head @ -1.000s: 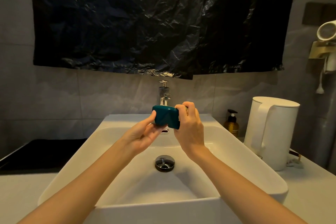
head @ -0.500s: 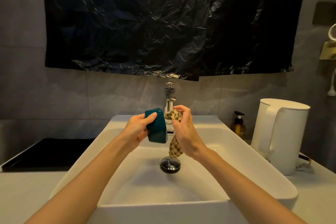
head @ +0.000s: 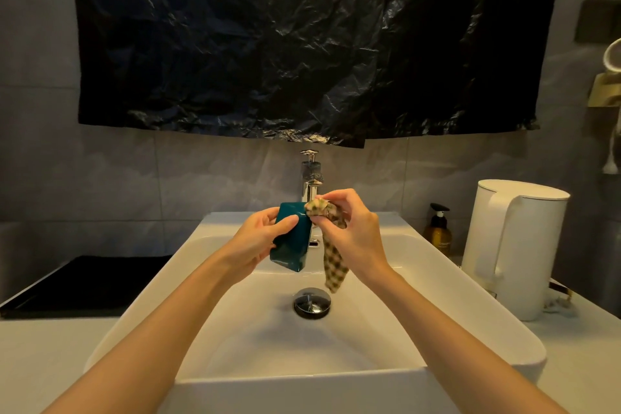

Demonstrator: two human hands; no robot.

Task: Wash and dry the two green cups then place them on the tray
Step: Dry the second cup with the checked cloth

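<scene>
One dark green cup (head: 291, 243) is held over the white sink (head: 453, 309), tilted with its mouth toward the right. My left hand (head: 258, 239) grips it from the left, thumb across its side. My right hand (head: 353, 232) pinches a checked cloth (head: 331, 255) at the cup's mouth; the rest of the cloth hangs down toward the drain (head: 312, 302). A black tray (head: 84, 282) lies on the counter left of the sink. The second green cup is not in view.
A chrome faucet (head: 311, 178) stands behind the hands. A white kettle (head: 514, 245) and an amber pump bottle (head: 438, 230) stand on the counter at the right. Black plastic sheeting (head: 302, 44) covers the wall above.
The cup has turned from lying sideways between both hands to held in my left hand alone. My right hand has drawn the checked cloth out of the cup's mouth.
</scene>
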